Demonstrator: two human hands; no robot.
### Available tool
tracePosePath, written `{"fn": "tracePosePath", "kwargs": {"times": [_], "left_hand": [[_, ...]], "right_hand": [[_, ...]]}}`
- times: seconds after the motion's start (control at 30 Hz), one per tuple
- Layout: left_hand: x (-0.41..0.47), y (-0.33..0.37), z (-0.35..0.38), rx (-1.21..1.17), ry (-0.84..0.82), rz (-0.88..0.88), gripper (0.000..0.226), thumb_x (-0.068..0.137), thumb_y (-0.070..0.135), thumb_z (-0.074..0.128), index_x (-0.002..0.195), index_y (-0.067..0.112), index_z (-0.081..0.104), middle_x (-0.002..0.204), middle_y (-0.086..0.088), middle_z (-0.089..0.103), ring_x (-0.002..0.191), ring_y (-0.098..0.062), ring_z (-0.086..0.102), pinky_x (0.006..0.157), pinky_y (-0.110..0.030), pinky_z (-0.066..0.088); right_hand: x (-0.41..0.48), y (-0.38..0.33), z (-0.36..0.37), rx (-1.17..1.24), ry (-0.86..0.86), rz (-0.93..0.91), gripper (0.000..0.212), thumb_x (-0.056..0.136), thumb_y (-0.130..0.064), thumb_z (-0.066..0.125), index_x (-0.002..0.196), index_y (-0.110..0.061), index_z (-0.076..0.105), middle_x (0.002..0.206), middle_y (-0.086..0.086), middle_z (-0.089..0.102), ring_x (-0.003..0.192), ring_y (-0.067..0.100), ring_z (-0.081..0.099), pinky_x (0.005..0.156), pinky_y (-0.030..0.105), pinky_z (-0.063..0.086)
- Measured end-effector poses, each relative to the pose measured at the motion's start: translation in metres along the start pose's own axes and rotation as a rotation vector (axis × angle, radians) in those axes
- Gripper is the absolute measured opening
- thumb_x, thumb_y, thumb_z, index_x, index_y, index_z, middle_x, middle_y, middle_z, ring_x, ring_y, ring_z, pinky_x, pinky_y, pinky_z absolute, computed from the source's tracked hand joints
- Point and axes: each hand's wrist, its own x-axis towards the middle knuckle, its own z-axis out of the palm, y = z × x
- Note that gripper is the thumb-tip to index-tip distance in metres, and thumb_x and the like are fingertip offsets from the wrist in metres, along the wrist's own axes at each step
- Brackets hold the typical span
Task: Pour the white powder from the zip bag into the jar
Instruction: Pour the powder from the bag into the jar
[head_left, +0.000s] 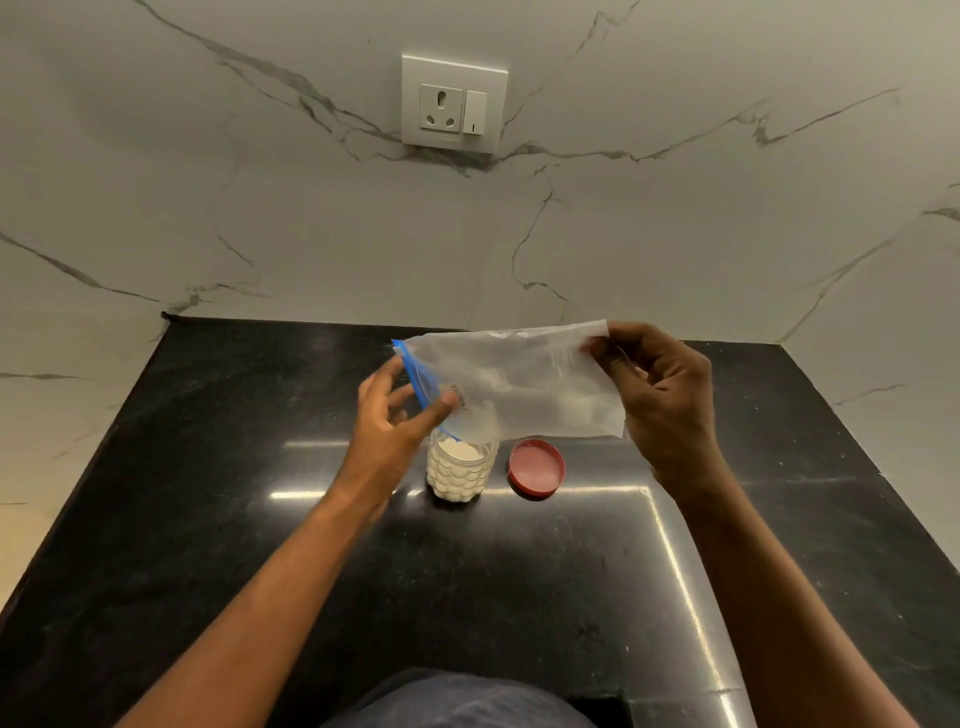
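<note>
A clear zip bag (519, 382) with a blue zip strip hangs tilted above a small clear jar (460, 470). The bag's open blue edge points down-left, right over the jar's mouth. White powder fills the jar nearly to the top and a thin dusting clings inside the bag. My left hand (400, 415) pinches the bag at its zip edge with thumb and fingers. Higher up, my right hand (660, 384) grips the bag's bottom corner. The jar stands upright on the black countertop (260, 519).
A red jar lid (536, 466) lies upside down just right of the jar. A marble wall with a white socket and switch plate (453, 104) rises behind the counter. The counter's edges run down both sides of the view.
</note>
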Motion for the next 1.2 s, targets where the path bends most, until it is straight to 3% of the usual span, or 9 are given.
{"fn": "tracePosePath", "kwargs": {"times": [0.07, 0.2, 0.3, 0.5, 0.73, 0.87, 1.03, 1.13, 1.2], "left_hand": [[0.005, 0.013, -0.004, -0.062, -0.003, 0.027, 0.048, 0.091, 0.046, 0.072, 0.135, 0.033, 0.061, 0.129, 0.011, 0.068, 0.112, -0.004, 0.071, 0.082, -0.013, 0.057], [0.012, 0.026, 0.003, -0.013, -0.011, 0.086, 0.023, 0.094, 0.040, 0.066, 0.102, 0.021, 0.077, 0.095, 0.005, 0.080, 0.092, -0.013, 0.076, 0.072, -0.016, 0.059], [0.010, 0.025, 0.012, -0.014, -0.072, 0.077, 0.017, 0.092, 0.036, 0.069, 0.100, 0.025, 0.079, 0.094, 0.007, 0.082, 0.089, -0.007, 0.077, 0.072, -0.015, 0.058], [0.021, 0.026, -0.011, -0.024, 0.001, 0.049, 0.007, 0.094, 0.025, 0.074, 0.096, 0.021, 0.079, 0.088, 0.007, 0.082, 0.085, -0.004, 0.076, 0.071, -0.010, 0.056], [0.016, 0.020, 0.002, -0.066, 0.010, 0.011, 0.006, 0.094, 0.019, 0.074, 0.097, 0.019, 0.079, 0.087, 0.007, 0.082, 0.083, -0.003, 0.077, 0.069, -0.010, 0.056], [0.015, 0.022, -0.001, -0.109, 0.045, -0.006, 0.011, 0.089, 0.028, 0.075, 0.096, 0.021, 0.079, 0.087, 0.009, 0.082, 0.083, -0.001, 0.077, 0.069, -0.010, 0.056], [0.014, 0.017, -0.008, -0.210, 0.075, -0.073, 0.026, 0.083, 0.037, 0.075, 0.097, 0.016, 0.080, 0.090, 0.003, 0.082, 0.086, -0.007, 0.077, 0.074, -0.014, 0.058], [0.014, 0.012, -0.010, -0.260, 0.080, -0.116, 0.027, 0.084, 0.036, 0.075, 0.098, 0.014, 0.080, 0.093, -0.001, 0.082, 0.091, -0.015, 0.076, 0.081, -0.025, 0.062], [0.014, 0.011, -0.010, -0.283, 0.074, -0.127, 0.028, 0.084, 0.034, 0.075, 0.100, 0.012, 0.079, 0.097, -0.005, 0.081, 0.093, -0.020, 0.077, 0.087, -0.032, 0.064]], "right_hand": [[0.002, 0.000, -0.003, 0.011, -0.005, 0.006, 0.017, 0.098, -0.004, 0.067, 0.112, -0.011, 0.074, 0.103, -0.002, 0.078, 0.098, 0.013, 0.075, 0.083, 0.021, 0.059], [-0.001, 0.002, 0.005, -0.034, 0.003, -0.017, 0.019, 0.098, -0.004, 0.067, 0.111, -0.015, 0.074, 0.105, -0.004, 0.076, 0.098, 0.009, 0.074, 0.082, 0.019, 0.058], [-0.005, 0.005, 0.014, -0.116, -0.061, -0.044, 0.019, 0.097, -0.006, 0.068, 0.112, -0.017, 0.073, 0.107, -0.008, 0.074, 0.098, 0.004, 0.072, 0.083, 0.017, 0.057], [0.006, 0.010, -0.007, -0.057, 0.103, 0.010, 0.014, 0.097, -0.009, 0.071, 0.106, -0.016, 0.078, 0.100, 0.001, 0.079, 0.097, 0.018, 0.075, 0.092, 0.034, 0.061], [0.011, 0.009, -0.008, -0.040, 0.110, -0.024, 0.015, 0.097, -0.009, 0.071, 0.109, -0.014, 0.077, 0.098, -0.007, 0.079, 0.097, 0.015, 0.075, 0.089, 0.030, 0.061], [0.006, 0.006, -0.005, -0.084, 0.066, -0.028, 0.015, 0.097, -0.008, 0.070, 0.111, -0.011, 0.075, 0.102, -0.001, 0.078, 0.099, 0.018, 0.075, 0.091, 0.043, 0.062], [0.015, -0.001, -0.024, -0.254, -0.198, 0.086, 0.069, 0.080, -0.034, 0.088, 0.137, -0.046, 0.051, 0.123, -0.014, 0.068, 0.117, 0.006, 0.066, 0.085, 0.032, 0.062], [0.012, 0.006, -0.028, -0.339, -0.265, 0.158, 0.033, 0.088, -0.025, 0.080, 0.119, -0.027, 0.069, 0.111, -0.008, 0.073, 0.105, 0.013, 0.071, 0.084, 0.046, 0.064], [0.007, 0.005, -0.022, -0.251, -0.157, 0.090, 0.013, 0.092, -0.019, 0.076, 0.105, -0.021, 0.076, 0.099, -0.004, 0.077, 0.093, 0.015, 0.075, 0.081, 0.042, 0.065]]}}
